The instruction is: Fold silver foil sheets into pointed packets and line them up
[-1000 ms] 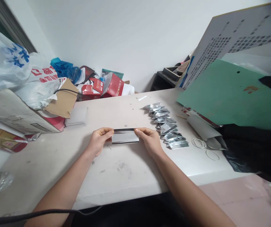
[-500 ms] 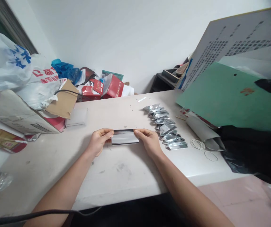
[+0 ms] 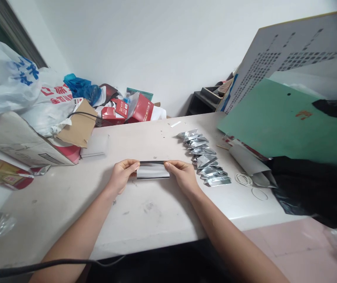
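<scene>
Silver foil pouch (image 3: 152, 171) flat on the table (image 3: 145, 212) midway between near and far edges, long axis left to right, pinched at its left end by left hand (image 3: 123, 175) and at its right end by right hand (image 3: 181, 175), equally near.

Red boxes (image 3: 140, 108), a green board (image 3: 277, 122) and, seemingly, rubber bands (image 3: 243, 179) lie about.
</scene>
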Action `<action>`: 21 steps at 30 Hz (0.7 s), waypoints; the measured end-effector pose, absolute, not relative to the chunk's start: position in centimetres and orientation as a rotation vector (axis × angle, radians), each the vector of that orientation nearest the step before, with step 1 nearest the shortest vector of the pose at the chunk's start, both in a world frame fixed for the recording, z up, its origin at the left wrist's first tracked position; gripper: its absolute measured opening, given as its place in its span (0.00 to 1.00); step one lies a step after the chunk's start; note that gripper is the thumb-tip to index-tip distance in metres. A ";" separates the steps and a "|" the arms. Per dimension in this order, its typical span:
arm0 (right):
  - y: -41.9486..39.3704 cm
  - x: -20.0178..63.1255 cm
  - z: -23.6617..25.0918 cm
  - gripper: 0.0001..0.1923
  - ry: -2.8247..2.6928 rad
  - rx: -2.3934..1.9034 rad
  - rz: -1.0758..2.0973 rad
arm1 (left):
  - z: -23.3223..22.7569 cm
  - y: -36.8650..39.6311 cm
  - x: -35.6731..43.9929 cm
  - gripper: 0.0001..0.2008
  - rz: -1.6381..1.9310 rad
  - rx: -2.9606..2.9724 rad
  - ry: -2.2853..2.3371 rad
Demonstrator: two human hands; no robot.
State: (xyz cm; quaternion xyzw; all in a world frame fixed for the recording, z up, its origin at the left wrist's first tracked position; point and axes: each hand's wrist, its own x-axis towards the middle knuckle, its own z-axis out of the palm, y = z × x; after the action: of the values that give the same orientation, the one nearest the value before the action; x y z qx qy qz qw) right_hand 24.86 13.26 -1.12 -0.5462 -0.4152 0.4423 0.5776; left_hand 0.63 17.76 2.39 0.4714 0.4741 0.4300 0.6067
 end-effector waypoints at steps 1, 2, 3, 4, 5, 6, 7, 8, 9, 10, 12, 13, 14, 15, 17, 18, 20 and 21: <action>13.3 24.9 -1.1 0.23 -0.979 -1.282 1.034 | 2.4 17.7 0.7 0.21 1.003 1.089 1.102; 13.3 25.0 -1.0 0.22 -0.986 -1.285 1.034 | 2.4 17.5 0.8 0.22 1.013 1.088 1.107; 13.3 25.2 -0.9 0.22 -0.993 -1.288 1.033 | 2.4 17.3 0.9 0.22 1.022 1.087 1.111; 13.3 25.3 -0.8 0.22 -0.999 -1.290 1.034 | 2.4 17.1 1.0 0.22 1.031 1.086 1.115; 13.2 25.4 -0.8 0.22 -1.006 -1.291 1.035 | 2.4 16.7 1.2 0.22 1.040 1.085 1.118; 13.0 25.6 -0.7 0.22 -1.014 -1.292 1.037 | 2.5 16.4 1.4 0.21 1.050 1.084 1.122; 12.8 25.7 -0.6 0.23 -1.023 -1.292 1.041 | 2.5 15.9 1.5 0.21 1.062 1.083 1.127; 12.6 25.9 -0.6 0.23 -1.032 -1.293 1.046 | 2.5 15.5 1.7 0.21 1.074 1.081 1.134; 12.3 26.1 -0.5 0.23 -1.042 -1.294 1.052 | 2.6 15.0 1.9 0.20 1.086 1.078 1.142; 12.0 26.2 -0.5 0.22 -1.052 -1.296 1.059 | 2.6 14.5 2.0 0.20 1.099 1.075 1.151; 11.3 26.6 -0.4 0.21 -1.072 -1.299 1.074 | 2.7 13.5 2.3 0.20 1.122 1.069 1.171; 11.0 26.8 -0.3 0.21 -1.082 -1.299 1.082 | 2.7 13.0 2.4 0.20 1.132 1.066 1.181; 10.8 26.9 -0.3 0.21 -1.093 -1.300 1.091 | 2.7 12.6 2.4 0.20 1.140 1.062 1.192; 10.6 27.1 -0.2 0.20 -1.103 -1.300 1.099 | 2.6 12.2 2.5 0.20 1.146 1.058 1.202; 10.3 27.2 -0.1 0.20 -1.118 -1.301 1.115 | 2.6 11.5 2.6 0.21 1.153 1.047 1.221; 10.3 27.2 -0.1 0.20 -1.123 -1.302 1.122 | 2.5 11.3 2.6 0.21 1.154 1.041 1.230; 10.3 27.2 0.0 0.21 -1.129 -1.304 1.136 | 2.3 10.8 2.5 0.22 1.154 1.033 1.247; 10.3 27.2 0.1 0.21 -1.131 -1.303 1.143 | 2.2 10.7 2.5 0.22 1.154 1.033 1.257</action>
State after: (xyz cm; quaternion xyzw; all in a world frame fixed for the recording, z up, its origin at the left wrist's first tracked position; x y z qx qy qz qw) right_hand 27.17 10.31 0.07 -0.5414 -0.4699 0.4749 0.5105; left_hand 2.52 10.67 2.22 0.4351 0.5292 0.4859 0.5427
